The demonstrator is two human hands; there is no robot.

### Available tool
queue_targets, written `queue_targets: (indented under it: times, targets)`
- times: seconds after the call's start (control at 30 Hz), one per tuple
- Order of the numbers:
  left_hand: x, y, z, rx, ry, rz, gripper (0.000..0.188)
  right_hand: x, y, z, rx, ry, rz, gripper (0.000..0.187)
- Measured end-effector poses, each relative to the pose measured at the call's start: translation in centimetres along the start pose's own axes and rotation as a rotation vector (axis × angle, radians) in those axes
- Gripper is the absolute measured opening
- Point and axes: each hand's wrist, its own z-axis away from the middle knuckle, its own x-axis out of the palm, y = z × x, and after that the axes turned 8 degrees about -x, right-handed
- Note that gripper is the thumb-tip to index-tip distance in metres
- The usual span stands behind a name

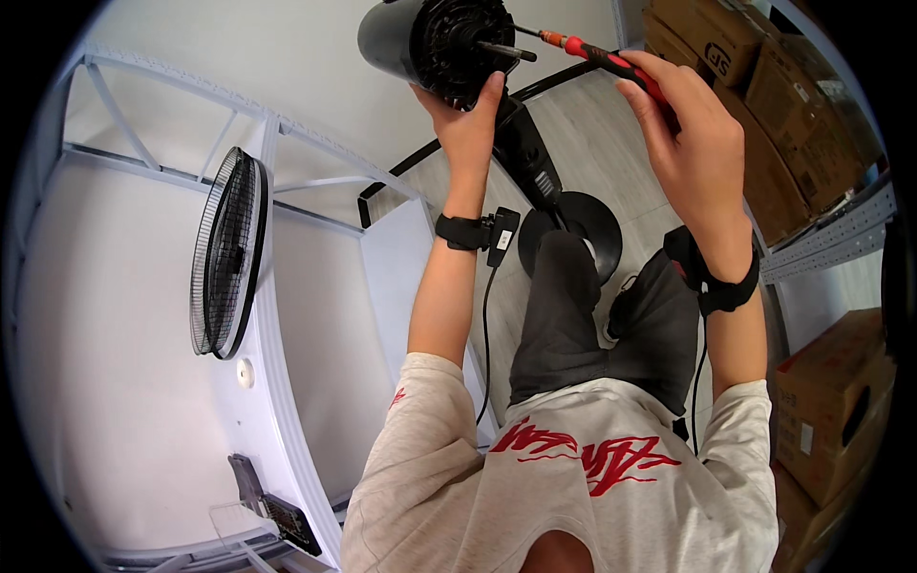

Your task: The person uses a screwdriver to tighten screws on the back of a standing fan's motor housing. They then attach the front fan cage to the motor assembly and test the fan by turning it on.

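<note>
At the top of the head view is the dark motor housing of a stand fan (394, 43), tilted so that its open front and metal shaft face right. My left hand (468, 129) supports it from below, fingers curled round its underside. A red and black screwdriver (611, 63) is gripped in my right hand (693, 134). Its thin tip reaches the rim of the housing; whether it sits in a screw is too small to tell. Below the housing, the black fan column (527, 153) runs down to a round black base (597, 224) between my legs.
On the left, a fan grille (229, 253) stands on edge on a white metal rack (287, 382), near a small white round part (245, 373). Dark small items (277, 511) lie lower on the rack. Cardboard boxes (798, 105) are stacked at right, beside a perforated metal shelf (831, 239).
</note>
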Motion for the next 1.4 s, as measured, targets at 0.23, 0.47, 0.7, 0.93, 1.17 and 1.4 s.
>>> queue_targets:
  times: [0.23, 0.47, 0.7, 0.93, 1.17, 1.4]
  targets:
    - [-0.7, -0.1, -0.1, -0.087, -0.035, -0.049, 0.111, 2.0, 0.9, -0.1, -0.059, 0.041, 0.005, 0.022]
    - [-0.2, 0.0, 0.1, -0.048, 0.016, -0.066, 0.083, 2.4, 1.7, 0.2, -0.103, 0.060, 0.072, 0.022]
    - [-0.2, 0.1, 0.1, -0.063, 0.024, -0.068, 0.082, 2.0, 1.8, -1.1, -0.310, 0.122, 0.097, 0.029]
    - [-0.3, -0.1, 0.0, -0.047, 0.006, -0.064, 0.081, 2.3, 1.8, -0.1, -0.096, 0.079, -0.001, 0.024]
    - [-0.4, -0.1, 0.1, -0.052, 0.016, -0.091, 0.080, 2.3, 1.7, 0.3, -0.067, 0.086, -0.003, 0.023]
    - [-0.3, -0.3, 0.0, -0.042, 0.020, -0.081, 0.080, 2.6, 1.9, 0.1, -0.097, 0.107, -0.015, 0.023]
